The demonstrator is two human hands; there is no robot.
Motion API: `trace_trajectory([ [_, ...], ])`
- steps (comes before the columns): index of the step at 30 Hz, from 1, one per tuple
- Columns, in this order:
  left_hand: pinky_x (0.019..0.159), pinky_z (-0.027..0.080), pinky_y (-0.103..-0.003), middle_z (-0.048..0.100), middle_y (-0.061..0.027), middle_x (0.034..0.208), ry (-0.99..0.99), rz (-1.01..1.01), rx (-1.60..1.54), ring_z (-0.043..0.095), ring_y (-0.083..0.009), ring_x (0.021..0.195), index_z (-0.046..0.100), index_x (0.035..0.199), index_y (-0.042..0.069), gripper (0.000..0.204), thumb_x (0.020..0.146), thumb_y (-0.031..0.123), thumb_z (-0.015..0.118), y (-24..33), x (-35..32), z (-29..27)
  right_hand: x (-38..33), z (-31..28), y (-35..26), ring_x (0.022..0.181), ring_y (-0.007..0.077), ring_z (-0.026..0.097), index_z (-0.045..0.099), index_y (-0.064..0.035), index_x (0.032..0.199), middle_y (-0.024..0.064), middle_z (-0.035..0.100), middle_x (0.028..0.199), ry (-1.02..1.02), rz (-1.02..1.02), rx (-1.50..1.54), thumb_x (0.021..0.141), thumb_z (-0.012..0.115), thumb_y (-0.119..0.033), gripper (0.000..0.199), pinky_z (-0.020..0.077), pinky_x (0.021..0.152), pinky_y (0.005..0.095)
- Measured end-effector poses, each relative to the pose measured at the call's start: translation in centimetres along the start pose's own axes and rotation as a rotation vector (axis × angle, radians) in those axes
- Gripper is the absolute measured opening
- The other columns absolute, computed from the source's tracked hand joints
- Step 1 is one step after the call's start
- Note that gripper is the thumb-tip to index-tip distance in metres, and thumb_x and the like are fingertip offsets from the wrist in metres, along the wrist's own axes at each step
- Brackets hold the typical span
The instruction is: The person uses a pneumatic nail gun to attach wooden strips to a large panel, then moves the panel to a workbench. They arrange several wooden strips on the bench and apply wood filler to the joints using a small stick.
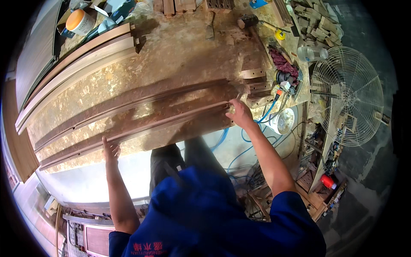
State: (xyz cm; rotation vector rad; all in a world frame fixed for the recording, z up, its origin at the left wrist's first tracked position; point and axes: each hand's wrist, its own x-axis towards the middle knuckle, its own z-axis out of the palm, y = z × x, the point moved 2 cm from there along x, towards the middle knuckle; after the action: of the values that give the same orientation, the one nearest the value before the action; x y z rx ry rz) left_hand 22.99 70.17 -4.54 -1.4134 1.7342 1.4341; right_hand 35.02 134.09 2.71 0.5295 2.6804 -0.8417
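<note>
A long, narrow, dark brown wooden strip (171,120) lies lengthwise near the front edge of the workbench (184,55). Close to the strip's left part, my left hand (110,151) grips it from the near side, one finger reaching up over the wood. At the strip's right end is my right hand (242,115), its index finger on top and its thumb lower down, gripping that end. Farther in on the bench, a second dark strip (150,97) runs roughly parallel; neither hand touches it.
Pale boards (92,58) lie at the back left beside an orange-lidded white bucket (80,22). A chisel-like tool (210,26), a mallet (247,21) and a yellow tape measure (280,34) lie farther back. Blue hoses (267,113), a white bucket (283,121) and a wire fan guard (349,96) stand right.
</note>
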Motion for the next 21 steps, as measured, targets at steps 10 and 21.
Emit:
trace_trajectory([
  [10, 0.048, 0.043, -0.036, 0.055, -0.0065, 0.058, 0.159, 0.436, 0.696, 0.053, -0.0162, 0.051, 0.066, 0.079, 0.004, 0.052, 0.095, 0.052, 0.07, 3.1, -3.6, -3.8, -0.1, -1.3, -2.7, 0.09, 0.0322, 0.072, 0.068, -0.0087, 0.107, 0.0142, 0.074, 0.1, 0.212, 0.169, 0.109, 0.09, 0.073, -0.018, 0.02, 0.0562, 0.079, 0.0387],
  [21, 0.101, 0.046, -0.045, 0.061, -0.013, 0.125, -0.152, 1.451, 1.465, 0.057, -0.0328, 0.122, 0.065, 0.117, 0.009, 0.039, 0.08, 0.009, 0.077, 14.7, -7.3, 13.6, -7.3, -3.6, 2.2, 0.092, 0.0341, 0.07, 0.067, -0.005, 0.11, 0.016, 0.071, 0.102, 0.33, 0.365, 0.111, 0.087, 0.074, -0.014, 0.026, 0.0557, 0.08, 0.0411],
])
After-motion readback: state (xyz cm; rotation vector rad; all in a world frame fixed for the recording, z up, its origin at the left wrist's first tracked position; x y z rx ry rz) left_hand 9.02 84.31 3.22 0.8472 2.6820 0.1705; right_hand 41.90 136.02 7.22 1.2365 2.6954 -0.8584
